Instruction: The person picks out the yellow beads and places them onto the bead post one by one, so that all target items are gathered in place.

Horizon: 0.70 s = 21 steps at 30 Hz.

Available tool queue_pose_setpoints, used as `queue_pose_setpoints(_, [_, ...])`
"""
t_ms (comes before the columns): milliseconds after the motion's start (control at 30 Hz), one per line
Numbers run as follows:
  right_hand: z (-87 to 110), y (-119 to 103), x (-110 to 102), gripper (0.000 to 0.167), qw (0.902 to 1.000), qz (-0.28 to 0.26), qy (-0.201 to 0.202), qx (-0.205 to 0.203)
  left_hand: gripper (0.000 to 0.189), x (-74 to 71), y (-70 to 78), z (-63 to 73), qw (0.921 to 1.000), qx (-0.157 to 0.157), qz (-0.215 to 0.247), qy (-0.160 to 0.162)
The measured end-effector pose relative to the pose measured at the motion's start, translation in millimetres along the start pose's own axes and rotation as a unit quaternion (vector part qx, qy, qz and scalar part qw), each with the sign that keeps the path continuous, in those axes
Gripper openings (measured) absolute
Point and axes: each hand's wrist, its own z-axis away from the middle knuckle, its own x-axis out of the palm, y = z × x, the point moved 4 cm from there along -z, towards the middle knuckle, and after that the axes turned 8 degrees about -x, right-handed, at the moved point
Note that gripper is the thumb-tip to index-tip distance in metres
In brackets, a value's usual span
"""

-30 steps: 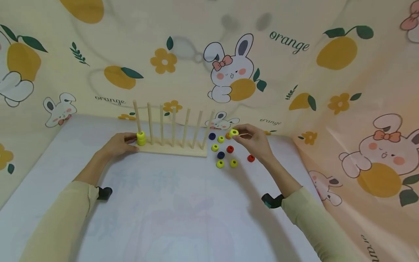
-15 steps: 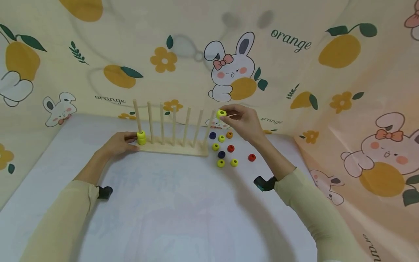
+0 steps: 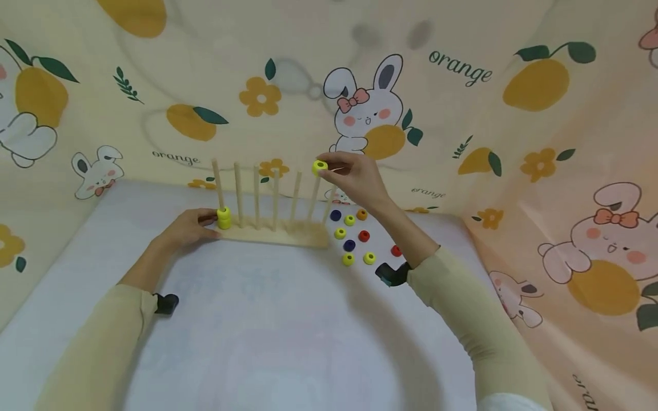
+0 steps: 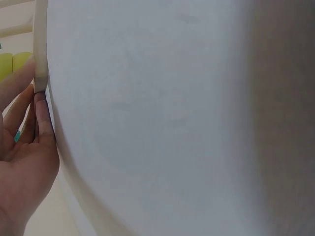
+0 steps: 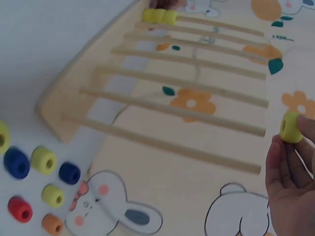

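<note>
A wooden peg rack (image 3: 272, 235) with a row of upright pegs stands at the back of the table. My left hand (image 3: 186, 229) grips the left end of its base, thumb in front and fingers behind. Close beside those fingers, yellow beads (image 3: 224, 218) are stacked at the bottom of the leftmost peg. My right hand (image 3: 360, 180) pinches another yellow bead (image 3: 320, 167) between thumb and fingertips. This bead is up at peg-top height, overlapping a peg near the rack's right end in the head view. The right wrist view shows the held bead (image 5: 290, 127) apart from the peg tips.
Loose beads lie right of the rack: several yellow ones (image 3: 340, 233), two dark blue ones (image 3: 349, 245), two red ones (image 3: 364, 236) and an orange one (image 3: 362, 214). A printed cloth (image 3: 205, 68) hangs behind and to the right of the white table (image 3: 267, 331).
My right hand has lifted the yellow bead from above the loose beads and carried it up and left to the rack's right-hand pegs. The left hand has stayed on the rack's end.
</note>
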Motion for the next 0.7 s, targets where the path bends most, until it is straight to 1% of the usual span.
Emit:
queue_pose_setpoints(233, [-16.6, -5.4, 16.6, 0.031, 0.9993, -0.035, -0.009, -0.003, 0.075, 0.8, 4.0, -1.4, 0.9995, 0.006, -0.030, 0.010])
queue_pose_setpoints(433, [-33.2, -13.4, 30.4, 0.028, 0.9991, -0.034, -0.025, -0.001, 0.074, 1.9, 3.9, -2.5, 0.9994, 0.005, -0.031, 0.013])
queue_pose_setpoints(567, [-46.3, -19.0, 41.5, 0.027, 0.9989, -0.032, -0.031, -0.016, 0.076, -0.5, 1.4, -3.3, 0.9994, 0.001, -0.031, 0.012])
queue_pose_setpoints(700, [-56.6, -23.0, 51.4, 0.027, 0.9980, -0.050, -0.035, -0.017, 0.076, -2.0, 0.1, -3.6, 0.9995, 0.000, -0.030, 0.012])
